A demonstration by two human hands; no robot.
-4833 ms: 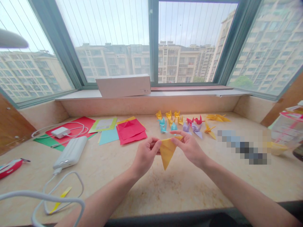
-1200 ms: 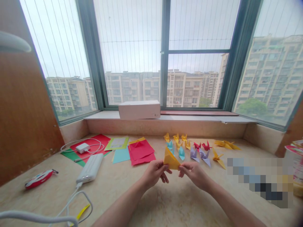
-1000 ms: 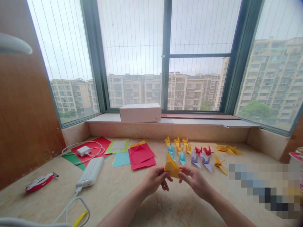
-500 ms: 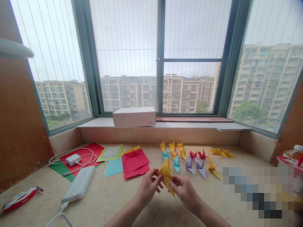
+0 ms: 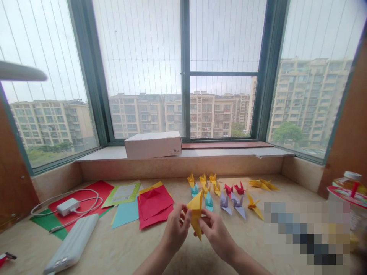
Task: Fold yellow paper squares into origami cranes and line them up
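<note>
Both hands hold a folded yellow paper piece (image 5: 196, 214) above the marble counter (image 5: 120, 248). My left hand (image 5: 176, 231) pinches its left edge with thumb and fingers. My right hand (image 5: 215, 233) pinches its right side. The piece stands on end, one point up and one down. Just beyond it, several finished paper cranes (image 5: 218, 191) in yellow, blue, red and purple stand in rows.
Red sheets (image 5: 155, 204), a blue sheet (image 5: 124, 214) and a green sheet lie to the left. A white power bank (image 5: 73, 244) and a charger with cable (image 5: 67, 206) sit further left. A white box (image 5: 153, 144) rests on the window sill. A plastic container (image 5: 348, 198) stands at right.
The yellow piece was turned from a downward triangle to a narrower upright shape held between both hands. My view tilted up, then swung to the right.
</note>
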